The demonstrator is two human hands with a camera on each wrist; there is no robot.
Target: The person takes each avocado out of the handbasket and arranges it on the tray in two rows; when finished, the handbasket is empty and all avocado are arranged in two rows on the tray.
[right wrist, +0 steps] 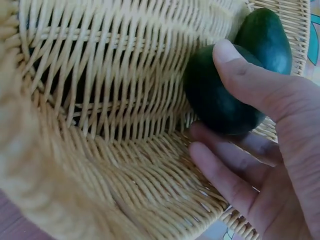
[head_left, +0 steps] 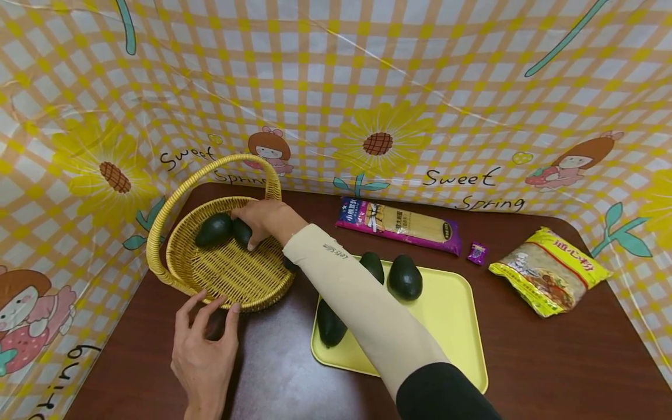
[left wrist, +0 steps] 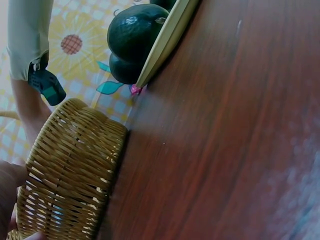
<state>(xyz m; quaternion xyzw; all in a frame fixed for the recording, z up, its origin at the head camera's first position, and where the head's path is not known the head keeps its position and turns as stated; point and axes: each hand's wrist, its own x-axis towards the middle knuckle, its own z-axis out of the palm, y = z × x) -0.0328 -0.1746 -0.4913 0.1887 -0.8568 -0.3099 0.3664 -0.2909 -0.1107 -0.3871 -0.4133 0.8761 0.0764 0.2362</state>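
Note:
Inside the yellow wicker basket [head_left: 238,280], my right hand [head_left: 268,219] holds a dark green avocado [right wrist: 220,95], its thumb on top and the other fingers below. A second avocado [head_left: 214,229] lies beside it in the basket. My left hand [head_left: 206,344] is at the basket's near rim, fingers spread and fingertips touching the wicker. In the left wrist view only parts of that hand show at the edge, against the basket wall [left wrist: 75,165]. Three more avocados, one of them [head_left: 405,278], rest on a yellow tray [head_left: 446,326], partly hidden by my right forearm.
A purple noodle packet [head_left: 399,226] lies behind the tray. To its right are a small purple sachet [head_left: 476,253] and a yellow bag of noodles [head_left: 548,271]. The basket's tall handle [head_left: 184,192] arches over its left side. A checked cloth [head_left: 472,87] hangs around the brown table.

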